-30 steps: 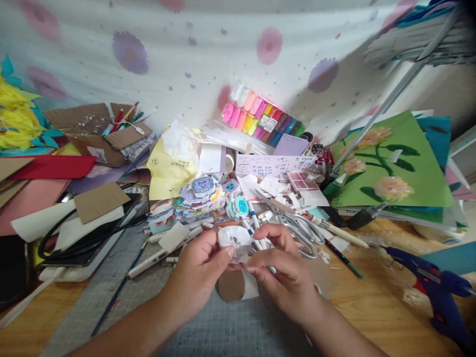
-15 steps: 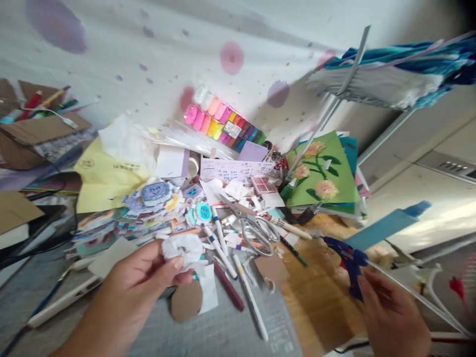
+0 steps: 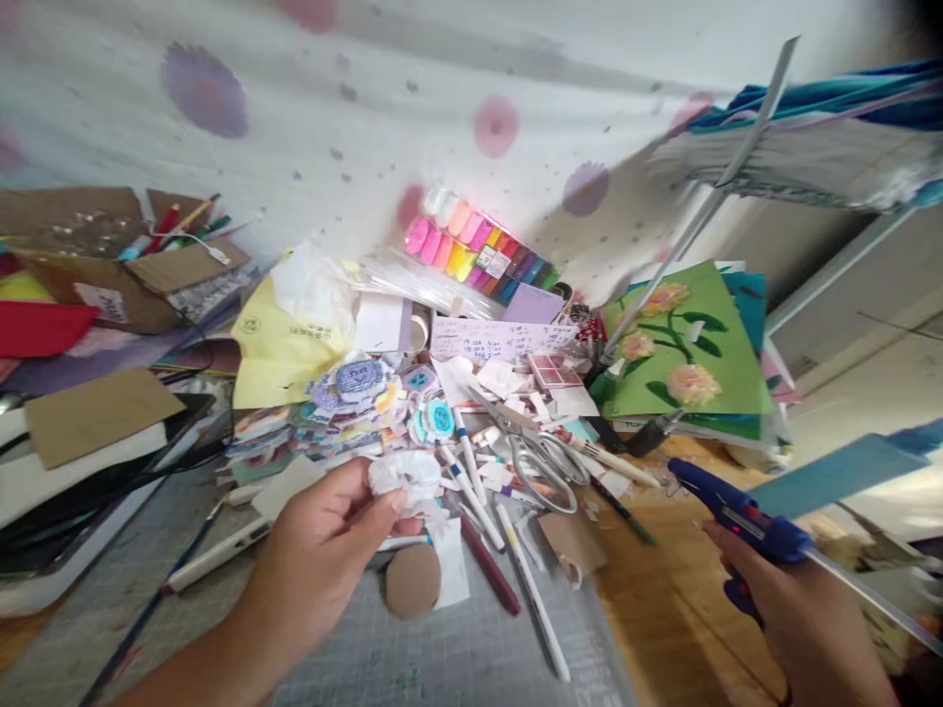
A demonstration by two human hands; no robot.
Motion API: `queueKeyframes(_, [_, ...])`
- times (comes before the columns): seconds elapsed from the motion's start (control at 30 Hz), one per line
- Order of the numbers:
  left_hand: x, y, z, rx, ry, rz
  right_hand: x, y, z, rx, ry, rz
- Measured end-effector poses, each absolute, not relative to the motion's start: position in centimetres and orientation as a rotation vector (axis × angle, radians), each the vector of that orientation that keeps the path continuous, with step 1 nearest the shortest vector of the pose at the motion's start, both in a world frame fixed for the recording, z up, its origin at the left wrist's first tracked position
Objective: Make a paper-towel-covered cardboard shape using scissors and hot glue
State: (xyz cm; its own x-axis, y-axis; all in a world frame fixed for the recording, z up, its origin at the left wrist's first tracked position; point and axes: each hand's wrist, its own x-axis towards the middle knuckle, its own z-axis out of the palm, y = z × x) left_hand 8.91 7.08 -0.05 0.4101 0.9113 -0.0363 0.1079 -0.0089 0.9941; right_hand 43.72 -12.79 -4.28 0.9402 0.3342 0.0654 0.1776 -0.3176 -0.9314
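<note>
Between thumb and fingers, my left hand pinches a small white fluffy piece, held above the cluttered mat. At the right, my right hand is wrapped round the handle of a blue hot glue gun, whose nozzle points up and left. A clear glue stick sticks out of its back end. Just below my left hand lies a round brown cardboard disc, partly on a white paper scrap. Silver scissors rest on the pile of pens and scraps beyond.
Layered paper pieces are stacked at the back left near a yellow paper bag. A cardboard box stands far left. Colourful clay packs lean at the back. A green flower card stands right, beside a slanting metal rod.
My view has turned left, so most things sit further right. My right hand has closed round the glue gun's handle and tilted it. The white piece stays in my left hand.
</note>
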Motion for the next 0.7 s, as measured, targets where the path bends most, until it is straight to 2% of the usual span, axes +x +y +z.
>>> queueKeyframes(0.1, [8.8,7.1,0.1,1.462,0.991,0.827,39.4,-10.5,-3.1,-1.635,-0.489,0.491])
queueKeyframes(0.3, [8.7,7.4,0.0,1.387,0.992,0.791,32.4,-6.1,-1.2,-1.548,-0.917,0.760])
queueKeyframes(0.5, [8.9,7.6,0.3,1.315,1.044,0.797,30.3,-2.9,0.3,-1.488,-1.587,0.597])
queueKeyframes(0.7, [9.1,7.8,0.5,1.306,1.117,0.821,30.0,-2.0,0.0,-1.476,-1.772,0.454])
